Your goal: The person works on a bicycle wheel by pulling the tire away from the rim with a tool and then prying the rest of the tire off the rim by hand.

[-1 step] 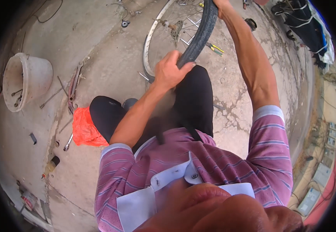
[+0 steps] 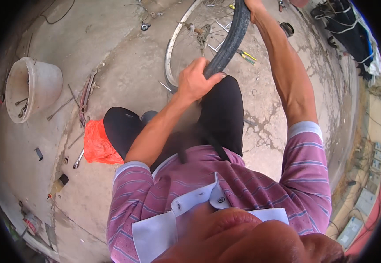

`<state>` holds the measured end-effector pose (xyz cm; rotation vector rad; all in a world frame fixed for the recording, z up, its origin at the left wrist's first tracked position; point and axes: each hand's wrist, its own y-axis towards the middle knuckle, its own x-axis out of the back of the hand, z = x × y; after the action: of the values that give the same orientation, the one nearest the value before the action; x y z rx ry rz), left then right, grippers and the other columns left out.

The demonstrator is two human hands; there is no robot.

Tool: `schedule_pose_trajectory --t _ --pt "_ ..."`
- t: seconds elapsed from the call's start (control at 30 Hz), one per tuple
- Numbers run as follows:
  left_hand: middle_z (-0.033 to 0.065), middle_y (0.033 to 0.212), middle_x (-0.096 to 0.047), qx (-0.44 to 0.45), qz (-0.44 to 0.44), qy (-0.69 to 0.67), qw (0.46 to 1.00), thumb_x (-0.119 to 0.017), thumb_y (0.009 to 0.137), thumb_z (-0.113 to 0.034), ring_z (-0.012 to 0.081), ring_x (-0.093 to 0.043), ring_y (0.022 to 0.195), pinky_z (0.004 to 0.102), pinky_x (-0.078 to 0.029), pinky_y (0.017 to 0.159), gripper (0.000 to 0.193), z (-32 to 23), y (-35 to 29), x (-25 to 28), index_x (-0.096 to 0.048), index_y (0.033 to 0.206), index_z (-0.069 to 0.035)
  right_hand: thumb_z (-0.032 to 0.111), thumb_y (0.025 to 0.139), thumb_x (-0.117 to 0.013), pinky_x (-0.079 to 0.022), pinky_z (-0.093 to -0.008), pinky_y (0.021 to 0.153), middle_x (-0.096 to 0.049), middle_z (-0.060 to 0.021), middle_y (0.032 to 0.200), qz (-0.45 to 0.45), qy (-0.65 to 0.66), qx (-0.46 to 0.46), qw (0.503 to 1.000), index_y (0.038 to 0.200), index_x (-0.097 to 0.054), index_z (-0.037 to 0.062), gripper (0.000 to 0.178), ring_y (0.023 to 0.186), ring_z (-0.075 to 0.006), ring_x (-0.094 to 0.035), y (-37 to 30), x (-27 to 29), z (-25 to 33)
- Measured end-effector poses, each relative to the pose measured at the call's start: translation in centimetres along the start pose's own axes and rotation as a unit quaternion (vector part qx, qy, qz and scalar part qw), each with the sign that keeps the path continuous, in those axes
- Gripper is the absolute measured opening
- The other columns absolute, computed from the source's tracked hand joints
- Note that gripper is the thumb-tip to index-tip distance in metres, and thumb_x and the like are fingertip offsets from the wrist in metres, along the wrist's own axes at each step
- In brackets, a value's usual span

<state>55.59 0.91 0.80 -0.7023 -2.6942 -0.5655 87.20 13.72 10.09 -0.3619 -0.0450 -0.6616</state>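
A bicycle wheel stands in front of my knees, with a black tyre (image 2: pixel 234 37), a pale rim (image 2: pixel 169 57), thin spokes and a rusty hub (image 2: pixel 195 30). My left hand (image 2: pixel 195 80) is wrapped round the near part of the tyre, thumb pointing right, above my right knee. Farther up, at the top edge of the picture, my right hand (image 2: pixel 254 9) grips the tyre's right side; most of its fingers are hidden. A thin metal rod (image 2: pixel 165 86) shows at the wheel's near left side. Yellow-handled pliers (image 2: pixel 246 56) lie on the ground right of the tyre.
Left stands a whitish bucket (image 2: pixel 46 83) with tools inside. Near it lie long metal tools (image 2: pixel 85 97), a wrench (image 2: pixel 78 159) and an orange-red plastic bag (image 2: pixel 98 142) by my left knee. A tied dark bundle (image 2: pixel 346 26) is at far right, beyond cracked concrete.
The view has shifted slightly, so floor items sit a little farther right. Both hands keep the same hold on the tyre.
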Motion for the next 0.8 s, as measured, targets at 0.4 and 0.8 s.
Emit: schedule_pose_trajectory --t 0.4,0.8 --pt "0.0036 0.070 -0.066 0.149 0.032 -0.037 0.988 -0.085 0.087 -0.028 0.0090 -0.060 0.061 0.0274 -0.046 0.054 0.037 -5.3 8.1 2.8 -0.061 0.087 0.000 0.046 0.092 -0.069 -0.049 -0.0380 0.066 -0.066 -0.0094 0.084 -0.044 -0.037 0.109 0.992 0.097 -0.067 -0.0031 0.049 0.074 -0.0185 -0.061 -6.5 -4.3 -1.4" --pt "0.0057 0.074 -0.066 0.221 0.047 -0.184 0.957 -0.085 0.086 -0.035 0.0131 -0.060 0.056 0.0309 -0.047 0.045 0.042 -6.4 12.5 2.6 -0.061 0.091 0.000 0.038 0.081 -0.072 -0.056 -0.0436 0.087 -0.072 -0.0310 0.111 -0.105 -0.213 0.188 0.953 0.112 -0.068 -0.0132 0.060 0.105 -0.0381 -0.073 -7.7 -7.4 3.5"
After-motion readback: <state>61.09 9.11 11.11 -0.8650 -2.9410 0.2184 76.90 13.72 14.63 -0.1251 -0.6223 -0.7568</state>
